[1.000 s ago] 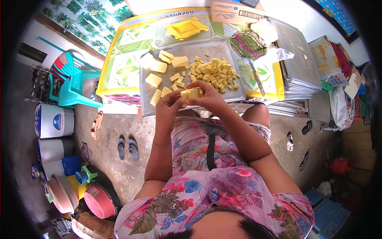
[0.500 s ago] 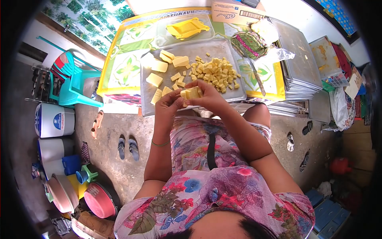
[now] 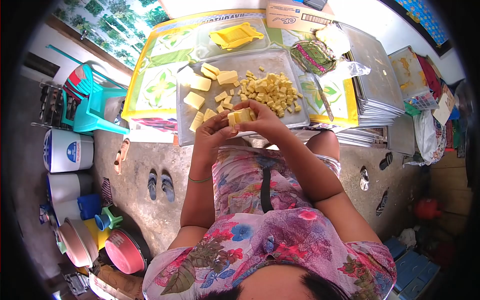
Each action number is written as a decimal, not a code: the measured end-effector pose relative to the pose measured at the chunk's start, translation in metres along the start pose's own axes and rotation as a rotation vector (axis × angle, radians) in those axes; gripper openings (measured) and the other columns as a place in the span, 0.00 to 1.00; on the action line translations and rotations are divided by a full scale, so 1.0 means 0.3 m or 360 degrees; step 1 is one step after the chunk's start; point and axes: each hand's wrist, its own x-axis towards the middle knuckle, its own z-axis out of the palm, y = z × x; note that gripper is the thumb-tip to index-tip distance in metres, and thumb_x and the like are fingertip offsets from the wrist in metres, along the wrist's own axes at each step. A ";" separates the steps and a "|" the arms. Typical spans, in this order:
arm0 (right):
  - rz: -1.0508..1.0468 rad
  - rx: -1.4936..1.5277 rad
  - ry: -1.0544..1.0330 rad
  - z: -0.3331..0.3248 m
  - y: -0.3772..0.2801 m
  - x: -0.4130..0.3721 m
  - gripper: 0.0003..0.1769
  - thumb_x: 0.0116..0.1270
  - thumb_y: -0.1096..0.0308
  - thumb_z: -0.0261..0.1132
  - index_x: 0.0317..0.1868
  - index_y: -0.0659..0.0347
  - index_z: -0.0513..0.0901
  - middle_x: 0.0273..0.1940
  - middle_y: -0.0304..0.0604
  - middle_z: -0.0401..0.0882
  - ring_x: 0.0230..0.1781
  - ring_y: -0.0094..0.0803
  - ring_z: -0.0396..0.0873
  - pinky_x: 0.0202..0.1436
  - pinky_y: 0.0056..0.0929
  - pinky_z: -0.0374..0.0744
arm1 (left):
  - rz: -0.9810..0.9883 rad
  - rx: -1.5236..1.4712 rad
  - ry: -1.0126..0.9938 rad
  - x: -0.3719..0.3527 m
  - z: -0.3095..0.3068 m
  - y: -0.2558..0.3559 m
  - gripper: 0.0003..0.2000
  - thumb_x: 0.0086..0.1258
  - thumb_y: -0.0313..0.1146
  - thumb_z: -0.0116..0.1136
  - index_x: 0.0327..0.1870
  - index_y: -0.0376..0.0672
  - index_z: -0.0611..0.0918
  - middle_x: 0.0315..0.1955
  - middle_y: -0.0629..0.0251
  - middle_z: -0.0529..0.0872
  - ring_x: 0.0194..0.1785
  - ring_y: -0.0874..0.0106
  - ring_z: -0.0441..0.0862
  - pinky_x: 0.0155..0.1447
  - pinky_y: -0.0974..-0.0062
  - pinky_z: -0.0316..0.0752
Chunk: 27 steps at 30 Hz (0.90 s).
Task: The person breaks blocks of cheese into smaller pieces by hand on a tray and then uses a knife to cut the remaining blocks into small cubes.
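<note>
Grip is shared: left hand [image 3: 210, 136] and right hand [image 3: 265, 121] both pinch a yellow block [image 3: 240, 117], with fingers closed on its ends. The block is held level above the near edge of the metal tray [image 3: 235, 62]. Its long axis runs side to side from one hand to the other, and it looks scored into a row of pieces. Behind it on the tray lie a pile of yellow cubes [image 3: 270, 91] and, to the left, bigger slabs [image 3: 194, 100]. Farther back sits a yellow slicer [image 3: 234, 36], and to the right are a knife [image 3: 323, 100] and stacked trays [image 3: 375, 75]. A cardboard box [image 3: 295, 16] reads "OK"; the label on the white bucket [image 3: 67, 150] is too blurred to read.
</note>
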 end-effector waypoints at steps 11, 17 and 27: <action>-0.0084 -0.0153 -0.0033 0.000 0.011 -0.003 0.35 0.49 0.68 0.78 0.58 0.64 0.74 0.50 0.46 0.78 0.49 0.30 0.77 0.54 0.27 0.75 | 0.0034 -0.0016 0.0047 -0.001 0.001 -0.009 0.22 0.64 0.19 0.57 0.61 0.32 0.73 0.47 0.50 0.83 0.47 0.67 0.83 0.53 0.73 0.81; 0.0008 0.0018 -0.0098 -0.002 0.007 -0.005 0.36 0.49 0.70 0.77 0.59 0.63 0.73 0.50 0.44 0.77 0.49 0.28 0.77 0.54 0.26 0.75 | 0.0034 -0.0093 0.0032 0.001 -0.006 -0.018 0.21 0.64 0.20 0.57 0.60 0.30 0.74 0.46 0.50 0.83 0.46 0.66 0.84 0.51 0.72 0.83; 0.0078 0.0106 -0.0139 -0.006 0.020 0.000 0.31 0.54 0.69 0.75 0.58 0.62 0.72 0.49 0.41 0.77 0.49 0.25 0.77 0.55 0.25 0.76 | 0.0055 -0.0038 0.0138 0.000 0.018 -0.016 0.14 0.67 0.25 0.60 0.53 0.32 0.78 0.41 0.59 0.84 0.40 0.74 0.83 0.46 0.78 0.81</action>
